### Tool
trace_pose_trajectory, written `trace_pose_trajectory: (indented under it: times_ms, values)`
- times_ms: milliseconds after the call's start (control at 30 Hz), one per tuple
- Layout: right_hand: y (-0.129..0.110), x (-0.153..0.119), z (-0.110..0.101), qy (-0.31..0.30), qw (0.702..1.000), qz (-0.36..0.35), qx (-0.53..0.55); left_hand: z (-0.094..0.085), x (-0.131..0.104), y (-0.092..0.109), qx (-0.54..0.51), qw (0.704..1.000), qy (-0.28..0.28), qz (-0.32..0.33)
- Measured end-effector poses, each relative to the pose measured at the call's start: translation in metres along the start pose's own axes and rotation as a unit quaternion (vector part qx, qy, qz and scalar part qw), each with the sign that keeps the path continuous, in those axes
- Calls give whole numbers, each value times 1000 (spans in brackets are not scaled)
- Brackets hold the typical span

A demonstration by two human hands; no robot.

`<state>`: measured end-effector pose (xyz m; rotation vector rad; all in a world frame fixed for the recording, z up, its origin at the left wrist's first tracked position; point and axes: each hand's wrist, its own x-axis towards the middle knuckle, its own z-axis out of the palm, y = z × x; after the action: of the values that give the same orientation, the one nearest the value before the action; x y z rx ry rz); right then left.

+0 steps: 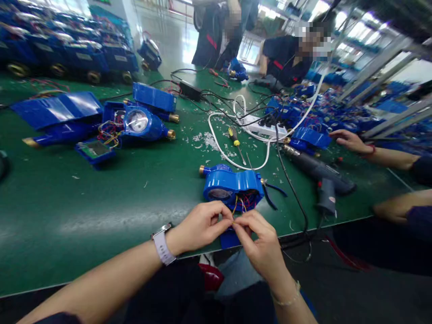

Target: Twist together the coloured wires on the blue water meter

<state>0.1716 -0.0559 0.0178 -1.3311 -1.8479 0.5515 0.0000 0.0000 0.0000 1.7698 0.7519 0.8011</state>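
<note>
A big green counter (pixel 101 216) fills most of the view. Far back on the left stands a long row of blue meters (pixel 67 56). Closer on the left lies an open meter (pixel 135 123) with a round dial, its lid (pixel 56 110) beside it and a small board (pixel 96 150) hanging by thin wires. Two people in dark clothes stand at the far end. On the right, another person's hand (pixel 349 140) rests on the counter, near a dark power tool (pixel 317 171). A white cord (pixel 236 135) loops across the middle. Just beside it lie a screwdriver (pixel 235 140) and some white scraps (pixel 207 140).

Near the front edge sits the blue meter (pixel 232 185) being worked on. Blue pliers (pixel 272 191) lie touching its right side. Thin wires (pixel 240 204), red and yellow, come out of its near side.

The left hand (pixel 199 225), with a watch on the wrist, and the right hand (pixel 261 243) meet just in front of the meter. Each has its grip pinched together on a thin wire end (pixel 232 220), thumb against finger. The two pinches almost touch.

The step in hand looks like joining or twisting two wire ends together. The wires are very fine, so the next move calls for small, gentle turns. Pulling hard could tear them from the meter.
</note>
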Motion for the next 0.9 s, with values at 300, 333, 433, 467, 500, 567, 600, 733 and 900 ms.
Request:
trace_pose_trajectory:
  times_ms: [300,333,433,467,500,567,600,733,900]
  values:
    - [1,-3,1,40,999,21,5,-2,-1,2,-1,1000,1,10]
    - [2,-4,1,45,999,28,8,-2,-1,2,-1,1000,3,6]
    - [4,-4,1,56,997,46,17,-2,-1,2,0,1000,3,5]
    - [5,-4,2,60,997,51,17,-2,0,2,1,1000,3,7]
    - [6,-5,2,64,996,54,15,-2,0,2,1,1000,2,10]
    - [7,-5,2,74,996,57,9,-2,0,3,-1,1000,1,13]
    - [8,-5,3,76,995,62,8,-2,0,3,-3,1000,0,15]
    - [13,-6,3,68,990,116,36,-3,-1,4,-4,1000,-1,25]
    - [10,-7,-3,41,992,96,67,-2,-2,4,4,999,8,34]
